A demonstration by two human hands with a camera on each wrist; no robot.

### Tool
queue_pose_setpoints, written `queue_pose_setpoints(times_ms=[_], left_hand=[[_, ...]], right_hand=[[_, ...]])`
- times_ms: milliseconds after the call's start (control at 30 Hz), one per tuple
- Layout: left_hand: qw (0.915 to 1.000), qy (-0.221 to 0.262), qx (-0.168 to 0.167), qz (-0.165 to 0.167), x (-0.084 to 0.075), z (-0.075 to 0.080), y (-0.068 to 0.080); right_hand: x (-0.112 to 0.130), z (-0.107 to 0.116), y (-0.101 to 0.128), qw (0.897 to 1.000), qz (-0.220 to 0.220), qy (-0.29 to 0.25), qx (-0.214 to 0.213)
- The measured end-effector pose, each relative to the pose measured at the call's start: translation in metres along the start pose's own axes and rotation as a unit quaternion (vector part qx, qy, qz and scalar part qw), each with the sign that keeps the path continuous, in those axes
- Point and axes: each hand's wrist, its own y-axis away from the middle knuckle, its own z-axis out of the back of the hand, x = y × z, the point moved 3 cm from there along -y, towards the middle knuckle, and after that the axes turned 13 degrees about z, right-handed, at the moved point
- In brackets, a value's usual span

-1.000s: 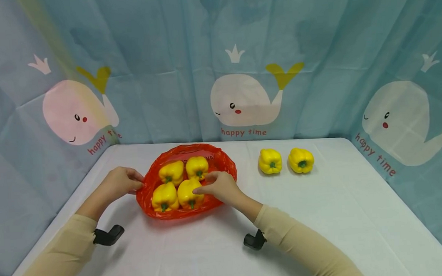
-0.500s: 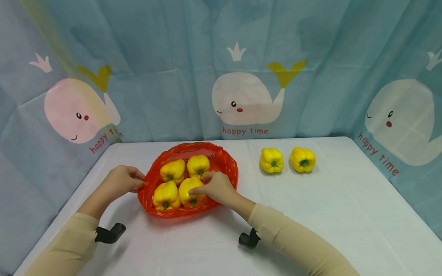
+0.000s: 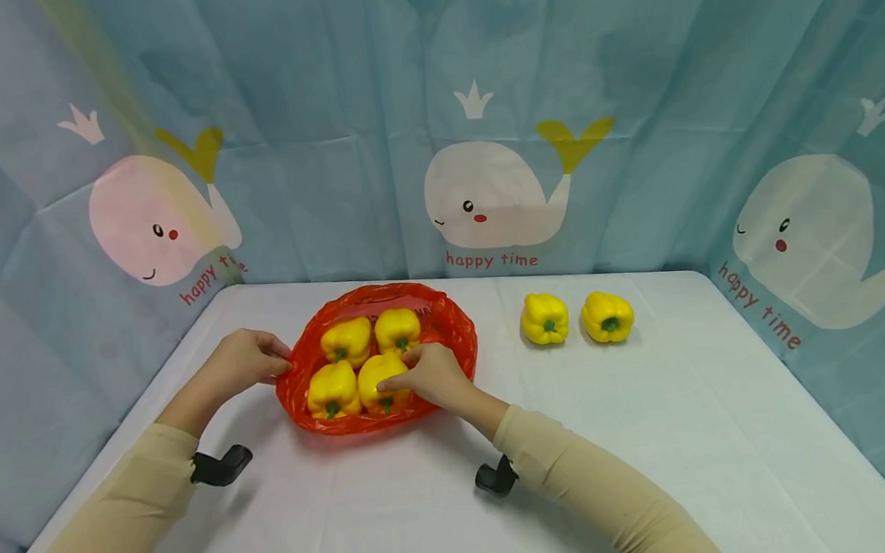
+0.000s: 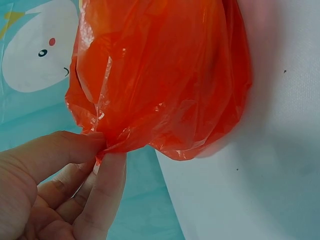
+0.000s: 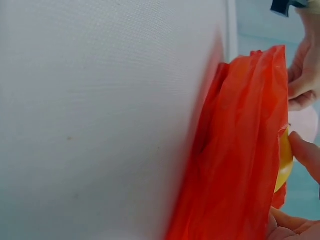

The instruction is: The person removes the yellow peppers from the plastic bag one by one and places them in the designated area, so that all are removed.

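A red plastic bag [image 3: 460, 330] stands with its mouth spread wide at the left of the table, holding several yellow bell peppers. My left hand [image 3: 240, 364] pinches the bag's left rim between thumb and fingers; the gathered plastic shows in the left wrist view [image 4: 160, 85]. Inside the mouth, my right hand [image 3: 442, 377] grips the front right bell pepper [image 3: 373, 379], thumb across its near side. Beside that one lies the front left bell pepper [image 3: 332, 388], and behind them are two more, a left one [image 3: 346, 340] and a right one [image 3: 398, 327].
Two more yellow bell peppers, a left one [image 3: 545, 318] and a right one [image 3: 607, 316], lie on the white table [image 3: 683, 431] right of the bag. A blue curtain [image 3: 334, 207] printed with whales hangs behind the table and along its sides.
My right hand has shifted slightly left, its thumb farther over the front right bell pepper. My left hand keeps its pinch on the bag's rim. The head view has moved a little.
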Motion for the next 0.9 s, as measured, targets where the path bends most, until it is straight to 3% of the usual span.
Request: queue_pose_setpoints(times_ms=[433,700,900], left_hand=[[1.0000,0.000,0.005,0.003,0.001,-0.002,0.000],[1.0000,-0.001,0.003,-0.003,0.000,-0.001,-0.002],[1.0000,-0.001,0.003,0.000,0.000,-0.001,-0.002]], right_hand=[[0.003,0.009,0.004,1.000,0.002,-0.012,0.010],[0.005,0.040,0.005,0.999,-0.017,-0.046,0.009],[0.011,0.066,0.011,0.999,-0.018,-0.037,0.001]])
